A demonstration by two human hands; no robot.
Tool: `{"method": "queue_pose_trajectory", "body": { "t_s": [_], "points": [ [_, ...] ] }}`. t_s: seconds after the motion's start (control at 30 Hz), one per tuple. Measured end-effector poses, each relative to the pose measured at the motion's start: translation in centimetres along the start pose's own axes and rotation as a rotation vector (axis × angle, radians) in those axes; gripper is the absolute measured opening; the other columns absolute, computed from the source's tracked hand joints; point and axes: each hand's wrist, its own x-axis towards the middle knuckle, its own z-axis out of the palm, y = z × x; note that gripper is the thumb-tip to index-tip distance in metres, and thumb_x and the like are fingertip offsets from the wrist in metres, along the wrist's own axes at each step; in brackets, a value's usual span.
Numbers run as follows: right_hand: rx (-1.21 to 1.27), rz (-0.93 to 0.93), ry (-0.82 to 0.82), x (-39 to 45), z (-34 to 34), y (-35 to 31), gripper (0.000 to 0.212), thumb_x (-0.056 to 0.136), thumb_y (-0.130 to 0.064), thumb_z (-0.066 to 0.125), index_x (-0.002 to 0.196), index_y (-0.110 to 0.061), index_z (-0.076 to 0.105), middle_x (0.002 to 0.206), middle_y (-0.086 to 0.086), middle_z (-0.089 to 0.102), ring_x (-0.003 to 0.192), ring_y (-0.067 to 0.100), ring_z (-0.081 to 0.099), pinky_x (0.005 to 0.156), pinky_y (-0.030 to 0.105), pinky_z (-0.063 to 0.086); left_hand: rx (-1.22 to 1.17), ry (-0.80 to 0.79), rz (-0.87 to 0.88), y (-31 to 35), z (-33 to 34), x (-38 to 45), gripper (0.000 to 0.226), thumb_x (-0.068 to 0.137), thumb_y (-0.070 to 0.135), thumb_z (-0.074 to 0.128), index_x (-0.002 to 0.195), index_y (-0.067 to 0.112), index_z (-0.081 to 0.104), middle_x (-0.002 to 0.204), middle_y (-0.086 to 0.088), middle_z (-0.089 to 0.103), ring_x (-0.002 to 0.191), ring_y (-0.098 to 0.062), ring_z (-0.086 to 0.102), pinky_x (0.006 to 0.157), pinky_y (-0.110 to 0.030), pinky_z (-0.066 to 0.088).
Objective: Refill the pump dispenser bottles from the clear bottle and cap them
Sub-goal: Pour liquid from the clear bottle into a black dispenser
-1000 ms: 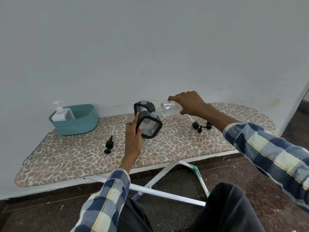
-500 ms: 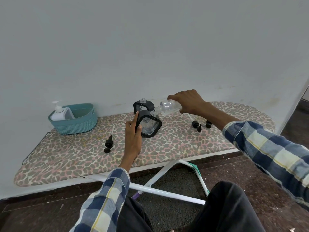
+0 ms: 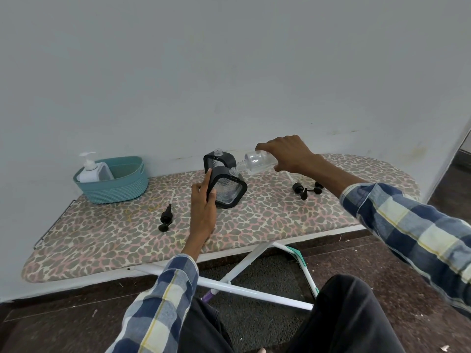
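No brand or writing can be read on anything here. You are working on an ironing board (image 3: 254, 220) with a leopard-spot cover, set against a plain pale wall, with dark flooring under its white legs.

Your right hand (image 3: 288, 154) is wrapped around the clear bottle (image 3: 257, 162), which lies nearly level, its long axis running left to right and its neck pointing left and slightly down, at the opening of the near dispenser bottle (image 3: 226, 189). Your left hand (image 3: 204, 205) grips that black-framed bottle by its left side and tips it to the right.

A 2nd dispenser bottle (image 3: 216, 161) stands just behind the near one, uncapped. Left of the near one lies 1 black pump head (image 3: 165, 217); right of it lie more pump heads (image 3: 305, 189). Far left of it sits a teal basket (image 3: 114, 187) holding a white pump bottle (image 3: 89, 169).
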Motion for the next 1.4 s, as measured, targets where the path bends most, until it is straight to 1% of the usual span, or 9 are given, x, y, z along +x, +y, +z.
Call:
{"method": "queue_pose_trajectory", "body": {
  "t_s": [0.1,0.23,0.53,0.7,0.8,0.97,1.03,1.27,1.4],
  "points": [
    [0.0,0.001,0.001,0.04,0.12,-0.02,0.075,0.082,-0.028,0.088,0.145,-0.036,0.048,0.115,-0.008,0.074,0.097,0.025,0.071,0.066,0.031,0.035,0.007,-0.002,-0.004,-0.1,0.02,0.06,0.055,0.117,0.032,0.039,0.166,0.055,0.029,0.125,0.004,0.042,0.109,-0.002,0.051,0.095,-0.032,0.053],
    [-0.004,0.001,0.007,0.07,0.12,0.03,0.075,0.083,-0.028,0.088,0.146,-0.036,0.048,0.117,-0.008,0.074,0.098,0.025,0.071,0.067,0.032,0.035,0.004,-0.002,-0.003,0.05,0.03,0.05,0.054,0.117,0.033,0.039,0.167,0.052,0.029,0.125,0.003,0.042,0.109,0.001,0.05,0.094,-0.03,0.051],
    [-0.002,-0.001,0.004,0.08,0.03,-0.01,0.074,0.083,-0.026,0.088,0.145,-0.035,0.049,0.116,-0.008,0.073,0.096,0.025,0.07,0.066,0.032,0.036,0.023,-0.004,0.001,0.11,-0.07,0.02,0.054,0.118,0.032,0.038,0.167,0.052,0.029,0.125,0.003,0.042,0.108,-0.002,0.051,0.095,-0.034,0.054],
    [-0.007,-0.002,0.009,0.1,-0.04,-0.06,0.075,0.083,-0.026,0.088,0.147,-0.035,0.049,0.116,-0.007,0.074,0.097,0.025,0.07,0.067,0.032,0.036,0.021,-0.004,0.012,0.11,-0.06,-0.06,0.055,0.118,0.033,0.039,0.166,0.055,0.027,0.125,0.002,0.042,0.108,-0.004,0.051,0.092,-0.029,0.052],
    [-0.009,0.002,0.006,0.15,-0.07,-0.14,0.075,0.083,-0.026,0.088,0.146,-0.035,0.049,0.116,-0.007,0.073,0.097,0.025,0.07,0.068,0.032,0.036,0.017,0.0,0.008,0.09,-0.05,-0.03,0.054,0.118,0.033,0.039,0.167,0.053,0.028,0.125,0.003,0.042,0.107,-0.004,0.051,0.09,-0.026,0.051],
    [0.0,0.005,0.003,0.16,0.05,-0.07,0.074,0.082,-0.024,0.087,0.145,-0.035,0.05,0.114,-0.007,0.073,0.097,0.026,0.07,0.067,0.032,0.036,0.015,-0.001,-0.002,0.44,-0.07,-0.14,0.054,0.118,0.032,0.038,0.167,0.052,0.029,0.126,0.003,0.043,0.102,0.002,0.05,0.081,-0.009,0.04],
    [-0.003,0.005,0.002,0.14,-0.01,-0.07,0.074,0.083,-0.024,0.087,0.145,-0.035,0.049,0.115,-0.007,0.073,0.098,0.026,0.07,0.067,0.033,0.036,0.02,-0.001,-0.003,0.47,-0.11,-0.16,0.053,0.118,0.033,0.038,0.168,0.051,0.028,0.127,0.002,0.042,0.101,0.001,0.05,0.078,-0.006,0.039],
    [-0.007,-0.005,0.005,0.27,-0.23,-0.12,0.072,0.083,-0.023,0.086,0.145,-0.036,0.05,0.113,-0.008,0.074,0.095,0.024,0.069,0.066,0.032,0.036,0.001,-0.004,-0.002,0.43,-0.15,-0.23,0.054,0.118,0.033,0.039,0.167,0.054,0.027,0.125,0.003,0.042,0.102,0.0,0.05,0.082,-0.012,0.043],
    [0.004,0.001,0.0,0.2,-0.18,-0.14,0.074,0.083,-0.023,0.086,0.146,-0.036,0.05,0.115,-0.008,0.074,0.097,0.025,0.07,0.067,0.032,0.035,0.012,-0.005,0.003,0.42,-0.09,-0.2,0.054,0.118,0.034,0.038,0.167,0.054,0.027,0.128,0.003,0.042,0.105,0.0,0.05,0.082,-0.012,0.041]
  ]
}}
